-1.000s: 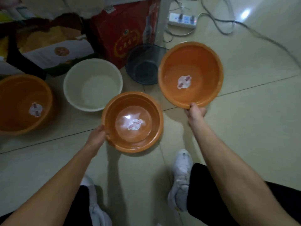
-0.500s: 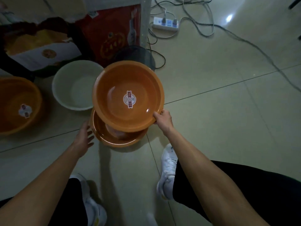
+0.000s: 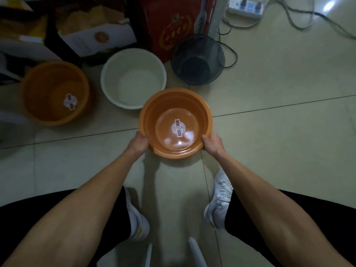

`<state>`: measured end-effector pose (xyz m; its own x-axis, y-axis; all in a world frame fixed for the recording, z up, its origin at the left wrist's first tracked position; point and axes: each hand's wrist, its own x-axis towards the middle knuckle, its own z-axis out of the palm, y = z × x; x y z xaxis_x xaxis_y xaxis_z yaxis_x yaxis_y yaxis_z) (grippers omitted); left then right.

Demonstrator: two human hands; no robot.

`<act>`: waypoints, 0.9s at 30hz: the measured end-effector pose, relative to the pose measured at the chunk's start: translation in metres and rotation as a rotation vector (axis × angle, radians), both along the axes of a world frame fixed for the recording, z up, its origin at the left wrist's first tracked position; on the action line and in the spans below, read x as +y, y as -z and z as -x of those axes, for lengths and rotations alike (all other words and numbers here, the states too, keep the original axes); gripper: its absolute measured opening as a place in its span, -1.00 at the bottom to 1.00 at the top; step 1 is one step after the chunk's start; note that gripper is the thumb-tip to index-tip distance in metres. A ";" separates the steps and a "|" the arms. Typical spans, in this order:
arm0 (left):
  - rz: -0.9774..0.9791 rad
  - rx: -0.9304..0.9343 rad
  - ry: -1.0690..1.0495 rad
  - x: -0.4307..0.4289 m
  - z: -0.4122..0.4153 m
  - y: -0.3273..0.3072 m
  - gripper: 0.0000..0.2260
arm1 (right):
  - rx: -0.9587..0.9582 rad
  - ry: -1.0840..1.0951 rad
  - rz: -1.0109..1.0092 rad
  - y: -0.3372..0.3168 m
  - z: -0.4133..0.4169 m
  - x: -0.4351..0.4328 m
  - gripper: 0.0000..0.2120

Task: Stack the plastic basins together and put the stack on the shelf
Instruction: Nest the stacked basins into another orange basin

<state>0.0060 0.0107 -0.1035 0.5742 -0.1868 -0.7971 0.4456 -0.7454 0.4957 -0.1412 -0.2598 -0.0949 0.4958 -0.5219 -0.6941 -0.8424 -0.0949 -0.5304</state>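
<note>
Left hand [image 3: 140, 143] clamped on the near-left rim of the nested orange basins [image 3: 175, 123], right hand [image 3: 211, 142] clamped on the near-right rim. Stacked pair upright, sticker in the middle of the inner bottom, over the tiled floor [image 3: 279, 143] just ahead of two white shoes; cannot tell whether resting or lifted. Beyond it, touching or nearly so, a white basin [image 3: 133, 79]. Left of that, apart, a deeper orange basin [image 3: 55, 93] with its own sticker. Right of the white one, a dark translucent basin [image 3: 198, 59] against a red carton [image 3: 169, 26]. Power strip [image 3: 245, 6] with cables at the far right.
</note>
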 end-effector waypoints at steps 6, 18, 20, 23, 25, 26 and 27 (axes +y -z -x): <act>-0.098 0.037 0.013 0.016 -0.001 0.050 -0.30 | 0.196 -0.113 0.173 0.006 -0.019 0.010 -0.54; -0.194 -0.014 -0.059 -0.005 0.024 -0.028 -0.41 | 0.368 -0.233 0.238 0.031 -0.055 0.014 -0.67; -0.204 -0.012 -0.053 -0.002 0.026 -0.027 -0.45 | 0.359 -0.247 0.234 0.035 -0.061 0.014 -0.67; -0.241 0.014 -0.052 0.004 0.024 -0.024 -0.50 | 0.297 -0.327 0.232 0.037 -0.068 0.013 -0.63; -0.276 0.023 -0.072 0.008 0.020 -0.022 -0.50 | 0.299 -0.362 0.257 0.035 -0.075 0.013 -0.58; -0.288 0.025 -0.098 0.010 0.017 -0.019 -0.49 | 0.310 -0.380 0.266 0.030 -0.078 0.014 -0.54; -0.297 0.027 -0.126 0.010 0.013 -0.020 -0.46 | 0.307 -0.373 0.278 0.026 -0.082 0.016 -0.52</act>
